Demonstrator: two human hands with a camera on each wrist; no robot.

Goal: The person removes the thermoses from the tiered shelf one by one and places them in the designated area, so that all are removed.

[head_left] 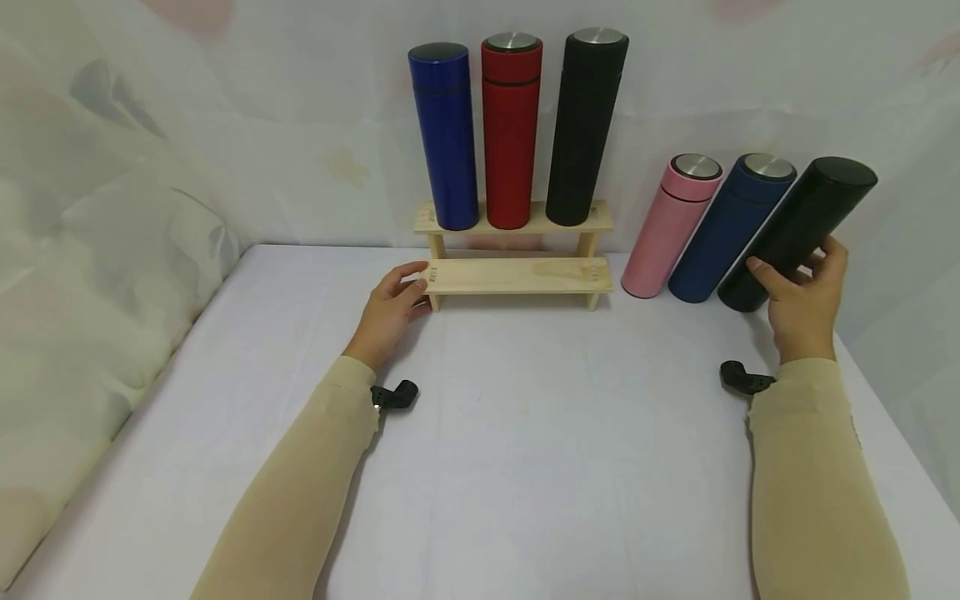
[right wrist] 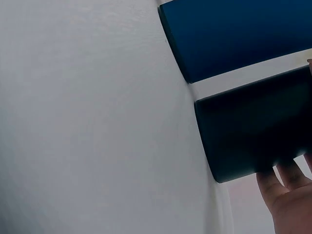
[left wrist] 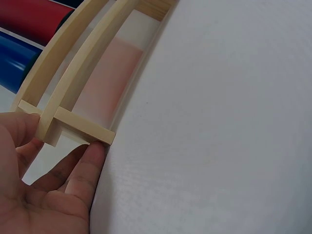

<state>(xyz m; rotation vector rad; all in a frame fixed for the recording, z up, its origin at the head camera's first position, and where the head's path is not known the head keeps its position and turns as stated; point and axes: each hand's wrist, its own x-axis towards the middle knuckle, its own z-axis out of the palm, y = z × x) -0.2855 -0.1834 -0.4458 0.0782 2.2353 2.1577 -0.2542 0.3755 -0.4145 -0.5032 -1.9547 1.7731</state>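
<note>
At the right, my right hand (head_left: pixel 806 304) grips a black flask (head_left: pixel 802 225) low on its body, thumb on one side and fingers on the other. The flask is upright, its base at the table; in the right wrist view a dark blue flask (right wrist: pixel 239 39) stands beside it. My left hand (head_left: pixel 390 312) holds the left end of a two-step wooden stand (head_left: pixel 517 277), thumb by the lower shelf's end and fingertips at its leg (left wrist: pixel 85 126). On the upper step stand a blue flask (head_left: pixel 446 150), a red flask (head_left: pixel 512 142) and another black flask (head_left: pixel 585 133).
A pink flask (head_left: pixel 670 233) stands between the stand and the dark blue flask, near the table's back edge. White cloth covers the table (head_left: pixel 555 442). Behind it hangs a pale patterned curtain (head_left: pixel 300 125), which also runs along the left side.
</note>
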